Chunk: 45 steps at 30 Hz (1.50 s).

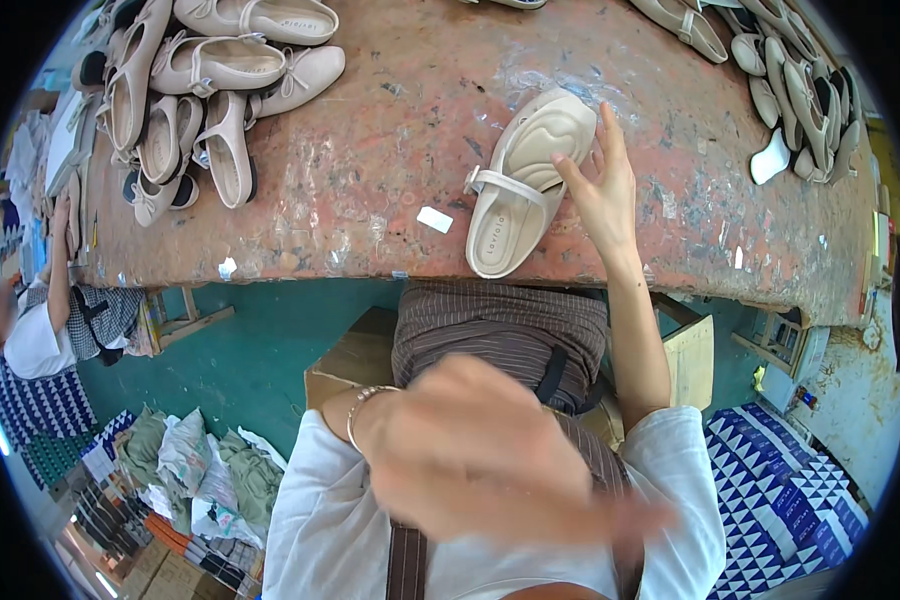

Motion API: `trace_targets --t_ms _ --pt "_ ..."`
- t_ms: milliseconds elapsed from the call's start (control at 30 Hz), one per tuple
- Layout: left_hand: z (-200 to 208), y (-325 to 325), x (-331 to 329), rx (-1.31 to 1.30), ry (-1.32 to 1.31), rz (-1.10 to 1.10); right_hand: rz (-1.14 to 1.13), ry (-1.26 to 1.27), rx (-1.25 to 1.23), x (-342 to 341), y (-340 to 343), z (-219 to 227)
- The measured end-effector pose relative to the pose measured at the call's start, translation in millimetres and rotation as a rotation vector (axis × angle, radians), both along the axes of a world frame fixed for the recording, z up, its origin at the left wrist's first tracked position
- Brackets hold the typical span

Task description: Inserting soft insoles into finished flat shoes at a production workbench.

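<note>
Blurred close to the lens, the left hand (480,450) hangs empty, fingers loosely spread; beyond, the right hand (602,190) rests open-fingered against a beige shoe (523,180), steadying it sole-down on the worn table (370,150), shoe piles (190,100) off left.

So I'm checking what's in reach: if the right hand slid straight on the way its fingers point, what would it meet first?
The right hand already touches the beige shoe. Its fingers point away across the worn table; beyond them lies only bare tabletop, as far as depth can be judged.
</note>
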<state>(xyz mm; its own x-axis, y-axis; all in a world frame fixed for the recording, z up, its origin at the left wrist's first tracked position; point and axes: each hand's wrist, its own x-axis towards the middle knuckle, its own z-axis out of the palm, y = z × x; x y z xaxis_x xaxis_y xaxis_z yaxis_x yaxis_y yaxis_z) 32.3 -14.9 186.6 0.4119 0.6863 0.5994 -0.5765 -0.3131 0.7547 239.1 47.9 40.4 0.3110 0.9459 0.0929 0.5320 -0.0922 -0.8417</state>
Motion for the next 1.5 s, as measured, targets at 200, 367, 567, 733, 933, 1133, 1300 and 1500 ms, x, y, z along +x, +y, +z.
trace_targets --t_ms 200,367,567,733,933,1133,1300,1500 --pt "19.1 -8.4 18.1 -0.126 -0.064 -0.03 -0.029 0.368 -0.033 -0.8 2.2 -3.2" --pt "14.1 -8.1 21.8 -0.111 -0.061 -0.043 -0.117 0.572 0.016 3.8 11.3 3.0" --pt "0.8 -2.0 6.8 0.103 0.1 0.08 0.02 0.582 -0.016 1.9 6.2 24.8" --pt "-96.8 17.4 -7.2 0.248 1.324 0.198 0.286 -0.083 0.056 -21.9 -36.8 30.8" --pt "-198.5 -1.5 5.3 0.321 1.12 0.252 0.221 -0.41 -0.05 -65.6 -76.6 -18.4" --pt "-212.8 -31.5 50.7 0.257 1.134 0.456 0.201 -0.606 -0.088 -55.6 -2.9 -34.4" --pt "-213.1 -32.1 57.9 0.235 1.185 0.561 0.131 -0.656 0.114 -54.7 -16.3 -27.5" --pt "-212.6 -32.0 55.6 0.324 1.28 0.465 0.153 -0.722 -0.035 -49.1 -10.6 -33.5"
